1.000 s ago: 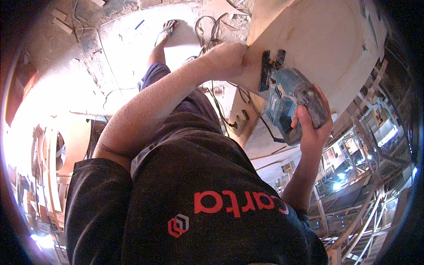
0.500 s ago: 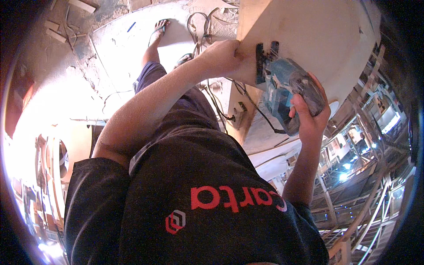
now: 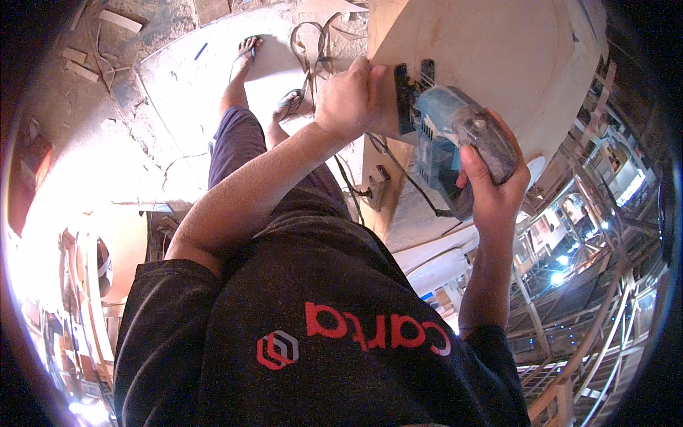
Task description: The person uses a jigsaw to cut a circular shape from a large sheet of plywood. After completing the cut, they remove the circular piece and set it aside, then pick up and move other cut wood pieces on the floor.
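My right hand (image 3: 494,171) is wrapped round the grey, dusty body of a blue jigsaw (image 3: 455,121), thumb on the near side. Its black base plate (image 3: 404,99) stands against the edge of a large pale wooden board (image 3: 512,64). Left of the tool, my left hand (image 3: 348,99) is closed at the board's near left corner, with its thumb toward the base plate. Its curled fingers are partly hidden, and they appear to grip the board's edge. The blade cannot be made out.
From the jigsaw a black cord (image 3: 420,192) runs down beside a power socket block (image 3: 378,186) on a wooden support. More looped cables (image 3: 316,46) lie near my feet. Wood offcuts (image 3: 121,20) are scattered on the floor at the far left, beyond a white sheet (image 3: 181,71).
The whole view has shifted slightly, moving board and jigsaw a little left in the picture. My left hand has changed its hold at the board's edge, its thumb now showing. The right-hand grip is unchanged.
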A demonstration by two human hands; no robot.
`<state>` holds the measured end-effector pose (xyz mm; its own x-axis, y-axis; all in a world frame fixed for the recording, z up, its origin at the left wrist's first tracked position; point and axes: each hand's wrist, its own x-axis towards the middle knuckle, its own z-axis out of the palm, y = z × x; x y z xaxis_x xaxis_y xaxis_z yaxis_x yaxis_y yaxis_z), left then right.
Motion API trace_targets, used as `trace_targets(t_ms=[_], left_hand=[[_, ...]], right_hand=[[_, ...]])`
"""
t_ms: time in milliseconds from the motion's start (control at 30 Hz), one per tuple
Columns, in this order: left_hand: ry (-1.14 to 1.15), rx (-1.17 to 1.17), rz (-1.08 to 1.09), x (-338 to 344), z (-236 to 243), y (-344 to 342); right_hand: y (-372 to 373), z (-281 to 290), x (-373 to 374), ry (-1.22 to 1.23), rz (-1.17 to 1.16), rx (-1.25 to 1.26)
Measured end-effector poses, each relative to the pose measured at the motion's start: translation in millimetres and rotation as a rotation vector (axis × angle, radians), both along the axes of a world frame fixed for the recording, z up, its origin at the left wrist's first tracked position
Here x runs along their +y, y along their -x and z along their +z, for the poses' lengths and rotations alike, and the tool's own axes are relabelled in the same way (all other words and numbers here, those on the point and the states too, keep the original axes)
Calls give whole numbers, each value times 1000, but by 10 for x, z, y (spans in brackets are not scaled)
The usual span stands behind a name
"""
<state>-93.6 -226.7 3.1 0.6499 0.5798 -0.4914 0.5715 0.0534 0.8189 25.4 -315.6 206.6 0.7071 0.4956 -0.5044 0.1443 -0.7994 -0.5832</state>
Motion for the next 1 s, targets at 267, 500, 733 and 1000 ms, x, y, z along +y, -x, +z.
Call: trace_targets(t_ms=[267, 500, 733, 1000], left_hand=[[1, -68, 25, -16, -50, 1], [-7, -144, 58, -27, -90, 14], [5, -132, 54, -14, -69, 14], [1, -107, 19, 7, -72, 11]], right_hand=[[-73, -33, -11, -2, 121, -52], [-13, 4, 91, 4, 20, -13], [-25, 7, 130, 5, -8, 19], [-36, -7, 159, -2, -15, 4]])
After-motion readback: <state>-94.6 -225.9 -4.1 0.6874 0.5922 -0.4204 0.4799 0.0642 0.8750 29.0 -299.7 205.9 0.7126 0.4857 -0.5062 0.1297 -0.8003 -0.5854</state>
